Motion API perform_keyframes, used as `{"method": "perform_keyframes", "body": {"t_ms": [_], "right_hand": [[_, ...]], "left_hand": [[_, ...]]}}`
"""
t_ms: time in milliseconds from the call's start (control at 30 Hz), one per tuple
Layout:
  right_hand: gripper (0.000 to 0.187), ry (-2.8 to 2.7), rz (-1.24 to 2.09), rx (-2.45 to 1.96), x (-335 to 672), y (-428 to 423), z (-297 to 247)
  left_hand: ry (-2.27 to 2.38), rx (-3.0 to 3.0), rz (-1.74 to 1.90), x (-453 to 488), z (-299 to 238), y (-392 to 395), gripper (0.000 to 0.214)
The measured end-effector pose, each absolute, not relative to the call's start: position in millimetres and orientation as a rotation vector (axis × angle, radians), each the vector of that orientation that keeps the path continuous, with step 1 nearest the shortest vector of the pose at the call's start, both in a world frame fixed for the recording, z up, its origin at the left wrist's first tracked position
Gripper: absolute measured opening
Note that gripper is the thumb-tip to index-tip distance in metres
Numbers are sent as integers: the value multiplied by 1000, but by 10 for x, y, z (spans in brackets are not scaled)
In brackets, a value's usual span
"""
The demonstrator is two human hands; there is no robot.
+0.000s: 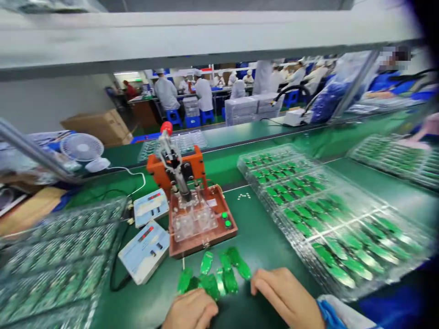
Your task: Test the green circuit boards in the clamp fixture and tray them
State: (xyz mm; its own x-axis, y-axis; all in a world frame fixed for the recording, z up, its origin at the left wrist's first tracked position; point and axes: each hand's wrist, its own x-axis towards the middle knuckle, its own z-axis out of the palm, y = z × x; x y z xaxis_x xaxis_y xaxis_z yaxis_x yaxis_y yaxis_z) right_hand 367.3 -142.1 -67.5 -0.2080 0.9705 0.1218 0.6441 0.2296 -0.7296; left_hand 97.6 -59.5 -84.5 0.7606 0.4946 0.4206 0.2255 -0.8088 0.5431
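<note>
Several small green circuit boards [230, 279] lie in a loose cluster on the green table in front of me. My left hand [192, 308] is at the near edge of this cluster, its fingers curled down against the closest boards; its fingertips are hidden. To the right of the boards is my right hand [284, 292], with fingers bent and pressed together close to the rightmost board. Whatever it may hold cannot be seen. Beyond the cluster stands an orange and brown press fixture [202, 242] with a red-knobbed lever and clear plastic blocks.
A stack of clear trays [302, 237] with green boards stands right, another board tray [61, 260] left. Two white control boxes [146, 251] with cables sit beside the fixture. Small white pieces [244, 196] lie behind it. A fan [82, 147] and co-workers are farther back.
</note>
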Motion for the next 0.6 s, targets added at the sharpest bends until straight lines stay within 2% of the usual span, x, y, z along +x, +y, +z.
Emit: {"method": "perform_keyframes", "body": {"t_ms": [167,300,433,600], "right_hand": [[31,-1917,820,-1319,3582,-1299,-910],[18,-1928,777,-1232,3709,-1103,-900],[12,-1989,786,-1318,3812,-828,-887],[26,-2066,899,-1411,3898,-651,-926]], "left_hand": [[651,2502,756,661,-747,-680,23],[865,2508,735,312,-738,-506,13],[940,2584,525,208,-774,-316,25],[882,2624,257,327,-749,-255,49]]}}
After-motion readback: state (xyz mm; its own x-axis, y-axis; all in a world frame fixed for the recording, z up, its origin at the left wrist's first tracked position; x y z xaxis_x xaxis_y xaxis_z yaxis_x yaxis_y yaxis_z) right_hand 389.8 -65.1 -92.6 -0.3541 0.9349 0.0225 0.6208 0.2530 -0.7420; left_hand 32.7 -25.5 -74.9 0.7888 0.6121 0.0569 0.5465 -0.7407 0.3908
